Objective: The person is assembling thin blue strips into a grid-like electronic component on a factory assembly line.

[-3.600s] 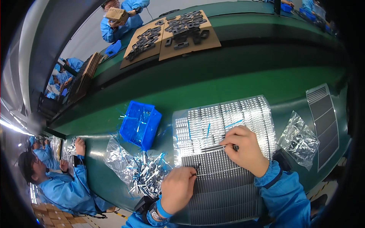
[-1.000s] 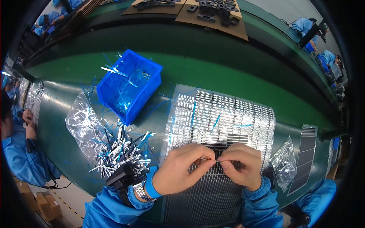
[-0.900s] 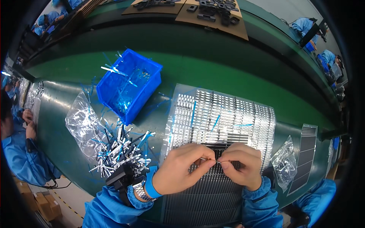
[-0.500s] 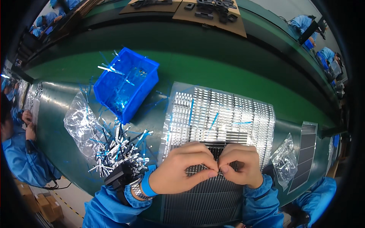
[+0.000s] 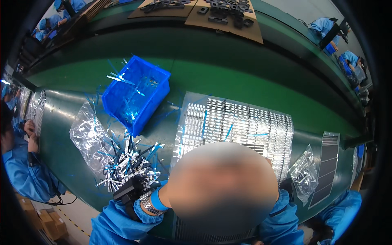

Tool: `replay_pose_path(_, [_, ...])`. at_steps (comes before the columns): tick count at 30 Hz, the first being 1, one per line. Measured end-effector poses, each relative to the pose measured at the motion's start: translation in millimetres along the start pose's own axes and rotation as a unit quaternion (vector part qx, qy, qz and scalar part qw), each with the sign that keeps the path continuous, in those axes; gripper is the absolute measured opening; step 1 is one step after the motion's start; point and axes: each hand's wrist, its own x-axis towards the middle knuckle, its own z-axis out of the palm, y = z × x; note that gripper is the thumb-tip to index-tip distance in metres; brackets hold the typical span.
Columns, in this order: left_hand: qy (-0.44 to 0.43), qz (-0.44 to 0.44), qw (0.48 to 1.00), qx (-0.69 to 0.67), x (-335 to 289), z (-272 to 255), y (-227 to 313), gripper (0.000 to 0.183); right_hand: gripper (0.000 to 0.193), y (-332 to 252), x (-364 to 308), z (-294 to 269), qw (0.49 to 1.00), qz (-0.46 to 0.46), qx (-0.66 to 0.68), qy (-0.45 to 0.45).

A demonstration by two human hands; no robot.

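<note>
A large blurred patch covers both hands over the near half of the sheet, hiding their fingers and anything in them. Of my left hand (image 5: 164, 197), only the edge by the wrist shows, next to a blue wristband (image 5: 157, 199) and a metal watch (image 5: 148, 204). A sliver of my right hand (image 5: 269, 162) shows at the patch's right edge. Beneath them lies a sheet of silvery strips in rows (image 5: 228, 116), with loose blue film slivers on it. Left of it is a tangled pile of silvery and black strips (image 5: 130, 165) with blue film.
A blue bin (image 5: 153, 96) holding film scraps stands at the back left. Clear plastic bags (image 5: 87, 136) lie on both sides; a dark panelled sheet (image 5: 326, 169) lies at right. Cardboard (image 5: 228, 28) with black parts is on the far shelf. Co-workers sit left (image 5: 24, 167) and right.
Half a second ago both hands were visible, fingertips pinched together over the sheet; now the blur covers them. My forearms, the bin and the pile stay in nearly the same place.
</note>
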Motion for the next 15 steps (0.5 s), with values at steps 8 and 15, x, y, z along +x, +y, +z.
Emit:
replay_pose_path(8, [0.095,0.006,0.994,-0.051,0.4,-2.1,-10.2,0.007,0.019,-3.4,-4.6,1.3,0.978,-0.108,-0.116,0.139])
replay_pose_path(15, [0.081,-0.003,0.996,-0.036,0.1,-1.3,-8.1,0.006,0.023,-0.3,-3.8,0.3,0.968,-0.145,-0.15,0.142])
